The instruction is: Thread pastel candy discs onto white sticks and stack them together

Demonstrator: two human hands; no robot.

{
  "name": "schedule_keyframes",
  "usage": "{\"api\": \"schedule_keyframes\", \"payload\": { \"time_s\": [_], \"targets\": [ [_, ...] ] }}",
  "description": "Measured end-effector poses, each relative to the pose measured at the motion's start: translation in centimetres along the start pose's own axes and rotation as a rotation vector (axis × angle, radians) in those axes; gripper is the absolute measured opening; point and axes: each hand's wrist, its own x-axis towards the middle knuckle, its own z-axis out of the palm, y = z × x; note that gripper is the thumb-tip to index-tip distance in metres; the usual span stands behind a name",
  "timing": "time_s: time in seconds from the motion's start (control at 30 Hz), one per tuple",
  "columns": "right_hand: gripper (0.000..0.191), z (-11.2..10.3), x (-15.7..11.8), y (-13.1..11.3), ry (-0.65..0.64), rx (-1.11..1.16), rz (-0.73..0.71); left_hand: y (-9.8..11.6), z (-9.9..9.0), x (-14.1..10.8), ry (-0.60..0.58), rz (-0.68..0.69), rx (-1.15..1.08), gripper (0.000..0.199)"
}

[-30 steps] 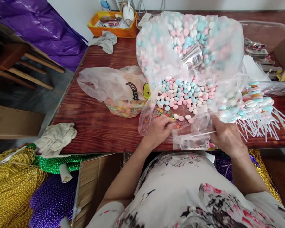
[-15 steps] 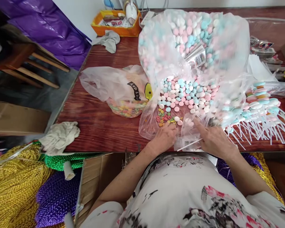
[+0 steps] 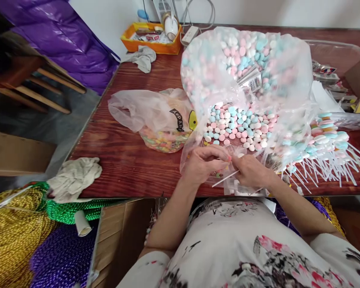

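Observation:
My left hand [image 3: 201, 163] pinches a small pinkish-red piece between thumb and index finger, close to the fingertips of my other hand. My right hand [image 3: 249, 169] is closed around a white stick [image 3: 225, 179] that slants down to the left. What sits at the stick's upper end is hidden by my fingers. Both hands are over a clear plastic sheet near the table's front edge. Just beyond them lie loose pink, blue and white candies [image 3: 234, 124]. A few small coloured rings show partly under my left hand.
A large clear bag of candies [image 3: 258, 52] fills the back. Filled sticks [image 3: 327, 136] are piled at the right. To the left are a knotted bag [image 3: 150, 112], a cloth [image 3: 78, 176] and, farther back, an orange tray [image 3: 165, 47].
My left hand has lifted from the small rings and come to my right hand with a small piece in its pinch. My right hand has shifted slightly left with the stick.

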Motion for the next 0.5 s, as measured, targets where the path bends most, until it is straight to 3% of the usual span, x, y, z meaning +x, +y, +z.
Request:
{"api": "schedule_keyframes", "payload": {
  "time_s": [0.07, 0.17, 0.23, 0.3, 0.37, 0.43, 0.5],
  "targets": [
    [0.078, 0.3, -0.1, 0.3, 0.07, 0.208, -0.032, -2.0, 1.0, 0.5, 0.019, 0.063, 0.097, 0.003],
    [0.084, 0.8, -0.7, 0.6, 0.112, 0.49, -0.049, -4.9, 1.8, 0.4, 0.046, 0.18, 0.474, 0.011],
    [0.089, 0.9, -1.3, 0.5, 0.133, 0.516, -0.023, -5.7, 2.1, -0.4, -0.031, 0.215, 0.714, 0.016],
    [0.093, 0.8, -1.9, 0.5, 0.163, 0.431, 0.019, -5.7, 2.0, -1.1, -0.155, 0.25, 0.812, 0.019],
    [0.094, 0.5, -2.6, 0.5, 0.193, 0.338, 0.058, -5.1, 1.0, -1.4, -0.173, 0.294, 0.78, 0.017],
    [0.092, 0.2, -3.1, 0.8, 0.229, 0.278, 0.099, -4.5, -1.1, -0.8, -0.056, 0.291, 0.798, 0.016],
    [0.09, 0.2, -3.4, 1.2, 0.263, 0.249, 0.125, -4.2, -3.3, 0.5, 0.057, 0.234, 1.0, 0.015]
  ]
}}
